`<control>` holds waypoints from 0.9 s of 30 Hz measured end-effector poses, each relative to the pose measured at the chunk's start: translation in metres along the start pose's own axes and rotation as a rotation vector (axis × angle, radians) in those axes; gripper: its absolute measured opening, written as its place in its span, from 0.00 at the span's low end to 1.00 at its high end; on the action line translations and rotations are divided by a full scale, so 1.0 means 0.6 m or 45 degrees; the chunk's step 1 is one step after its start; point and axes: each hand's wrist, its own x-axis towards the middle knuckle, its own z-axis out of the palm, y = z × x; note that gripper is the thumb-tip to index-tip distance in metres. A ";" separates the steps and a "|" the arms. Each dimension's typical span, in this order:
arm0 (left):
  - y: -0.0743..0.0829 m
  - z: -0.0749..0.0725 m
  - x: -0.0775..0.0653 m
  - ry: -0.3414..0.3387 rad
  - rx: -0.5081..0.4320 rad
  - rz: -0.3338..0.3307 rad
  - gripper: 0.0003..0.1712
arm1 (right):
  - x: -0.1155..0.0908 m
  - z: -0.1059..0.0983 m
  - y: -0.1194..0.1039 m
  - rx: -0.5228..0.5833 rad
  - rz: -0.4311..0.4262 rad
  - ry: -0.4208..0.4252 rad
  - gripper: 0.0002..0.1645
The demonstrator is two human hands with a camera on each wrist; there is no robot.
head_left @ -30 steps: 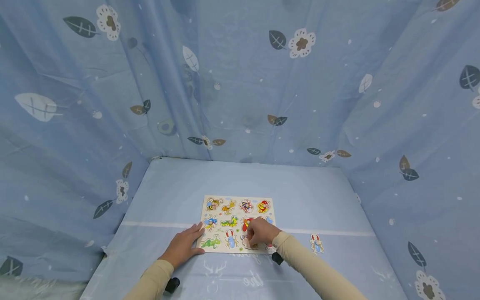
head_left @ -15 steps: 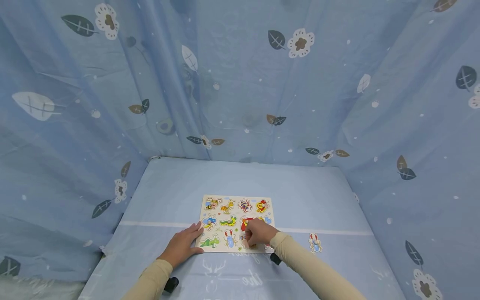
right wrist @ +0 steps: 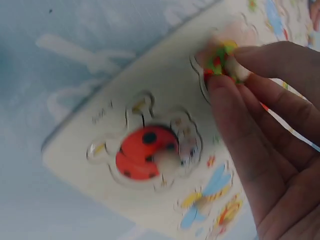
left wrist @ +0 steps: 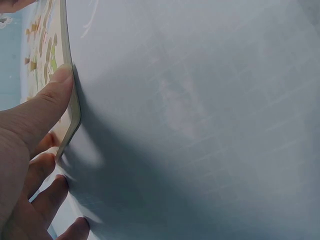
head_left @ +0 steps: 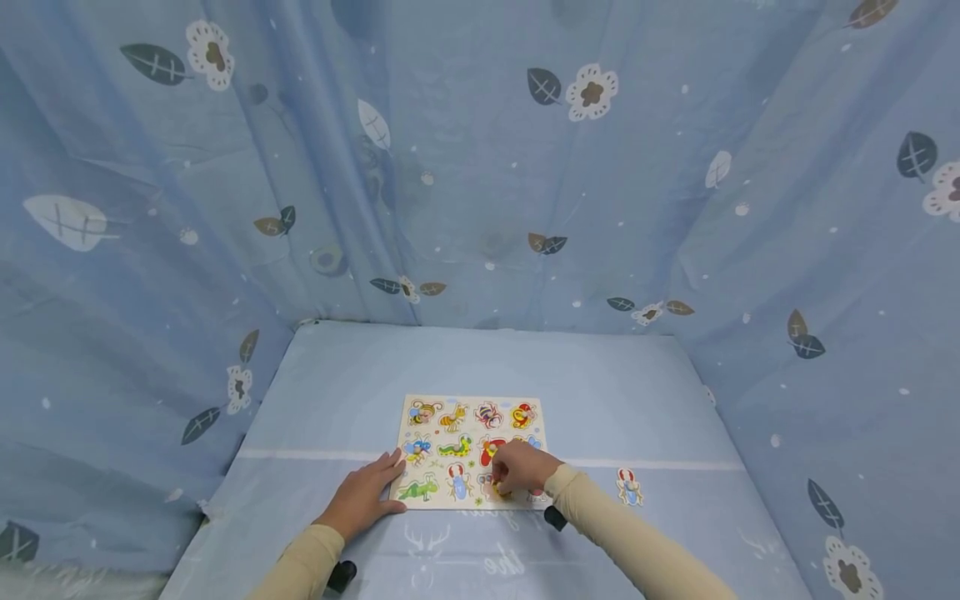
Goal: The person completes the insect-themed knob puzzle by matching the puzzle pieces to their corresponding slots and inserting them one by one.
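Observation:
A pale insect puzzle board (head_left: 442,503) lies flat on the cloth-covered table. My left hand (head_left: 367,491) rests at its near left corner; in the left wrist view the thumb (left wrist: 56,89) presses the board's top edge, and the other fingers spread beside the corner. Over the bottom row, my right hand (head_left: 523,465) pinches a small puzzle piece (right wrist: 219,59), green, red and yellow, by its knob. The piece sits close over a cut-out with a pinkish part beside it; the fingers hide much of it. Next to it a red ladybug piece (right wrist: 137,150) sits in its outline.
A loose stag beetle piece (head_left: 629,487) lies on the table to the right of the board. Several knobbed pieces, such as a green caterpillar (head_left: 455,447), fill the board. Blue patterned curtains (head_left: 480,167) surround the table at the back and sides.
The piece under my right hand has turned slightly, and its yellow part now shows below the fingers. My left hand stays at the corner. The head view has shifted slightly.

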 end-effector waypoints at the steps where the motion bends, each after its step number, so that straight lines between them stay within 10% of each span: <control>1: 0.000 0.001 0.000 -0.004 0.001 -0.004 0.48 | -0.004 -0.004 0.002 -0.008 0.018 -0.003 0.05; 27: -0.004 0.002 0.000 0.023 0.024 0.023 0.49 | -0.189 -0.059 0.200 -0.317 0.517 0.170 0.21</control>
